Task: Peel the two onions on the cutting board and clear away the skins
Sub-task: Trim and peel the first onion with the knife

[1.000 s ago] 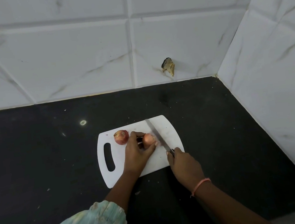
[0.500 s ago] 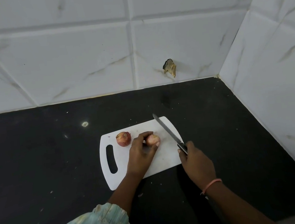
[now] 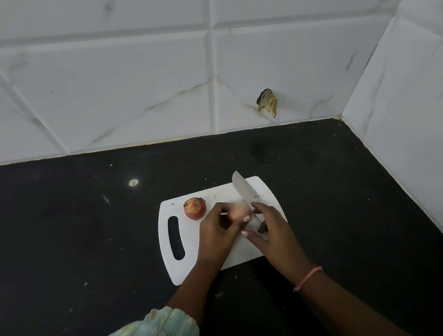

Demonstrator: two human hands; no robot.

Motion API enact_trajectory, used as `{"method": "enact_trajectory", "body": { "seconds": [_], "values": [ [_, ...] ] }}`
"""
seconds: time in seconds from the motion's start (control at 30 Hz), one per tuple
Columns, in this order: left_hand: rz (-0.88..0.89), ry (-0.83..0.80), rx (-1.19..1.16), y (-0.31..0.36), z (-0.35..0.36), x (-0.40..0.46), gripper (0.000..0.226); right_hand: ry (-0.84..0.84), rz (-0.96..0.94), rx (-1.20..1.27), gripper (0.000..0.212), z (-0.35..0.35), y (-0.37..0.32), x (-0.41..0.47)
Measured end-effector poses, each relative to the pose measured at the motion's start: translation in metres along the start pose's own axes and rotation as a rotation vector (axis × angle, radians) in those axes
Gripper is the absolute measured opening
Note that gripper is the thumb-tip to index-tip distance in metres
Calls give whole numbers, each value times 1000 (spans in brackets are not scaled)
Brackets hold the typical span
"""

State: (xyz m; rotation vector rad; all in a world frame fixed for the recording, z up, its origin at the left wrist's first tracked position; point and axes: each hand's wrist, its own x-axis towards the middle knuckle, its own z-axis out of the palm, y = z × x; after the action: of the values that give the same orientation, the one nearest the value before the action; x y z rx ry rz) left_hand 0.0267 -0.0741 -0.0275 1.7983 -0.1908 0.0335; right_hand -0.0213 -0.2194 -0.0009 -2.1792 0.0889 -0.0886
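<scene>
A white cutting board (image 3: 188, 269) with a handle slot lies on the black counter. One reddish onion (image 3: 195, 208) in its skin sits alone at the board's far left. My left hand (image 3: 219, 235) grips the second onion (image 3: 239, 211), a pale blurred shape, at the board's middle. My right hand (image 3: 274, 231) holds a knife (image 3: 243, 190) by its handle. The blade points away from me and lies against the right side of the held onion. Both hands touch near the onion. A few tiny skin bits lie by the blade.
The black counter (image 3: 84, 240) carries small crumbs and a bright light reflection (image 3: 133, 182). White marble tile walls rise behind and to the right, meeting in a corner. A chipped hole (image 3: 267, 102) marks the back wall.
My right hand has moved left with the knife, bringing the blade back against the onion in my left hand. The lone onion has stayed put.
</scene>
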Motion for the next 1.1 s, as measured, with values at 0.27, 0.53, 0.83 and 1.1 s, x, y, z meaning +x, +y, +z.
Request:
{"method": "enact_trajectory", "body": {
  "seconds": [0.27, 0.53, 0.83, 1.1],
  "values": [
    [77, -20, 46, -3, -1, -1, 24, 41, 185, 551, 33, 17, -8, 18],
    [111, -92, 58, -3, 0, -1, 34, 127, 343, 736, 27, 22, -12, 22],
    [11, -206, -10, 8, 7, -5, 33, 335, 414, 549, 20, 26, -14, 23],
    [-281, -47, -365, 36, 18, 5, 19, 341, 262, 545, 14, 2, -33, 26]
  ]
}}
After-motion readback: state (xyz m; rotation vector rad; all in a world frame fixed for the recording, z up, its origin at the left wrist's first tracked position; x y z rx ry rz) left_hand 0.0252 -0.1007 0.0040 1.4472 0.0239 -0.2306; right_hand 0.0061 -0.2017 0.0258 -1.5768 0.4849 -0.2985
